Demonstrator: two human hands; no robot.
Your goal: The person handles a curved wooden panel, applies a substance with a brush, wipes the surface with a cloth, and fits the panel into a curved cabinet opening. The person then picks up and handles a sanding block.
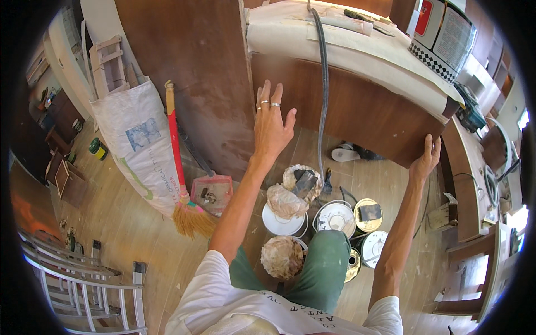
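Two bare hands press on a brown wooden panel at twelve o'clock: the left hand lies flat on its face, fingers spread apart, while the right hand grips its lower corner at two o'clock, fingers curled on the edge. Paint cans crowd the floor below; a broom leans at nine o'clock.

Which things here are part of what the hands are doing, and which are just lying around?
In hand: left hand flat on the brown wood panel; right hand gripping its lower corner.

Lying about: paint cans, broom, dustpan, white sack, ladder.
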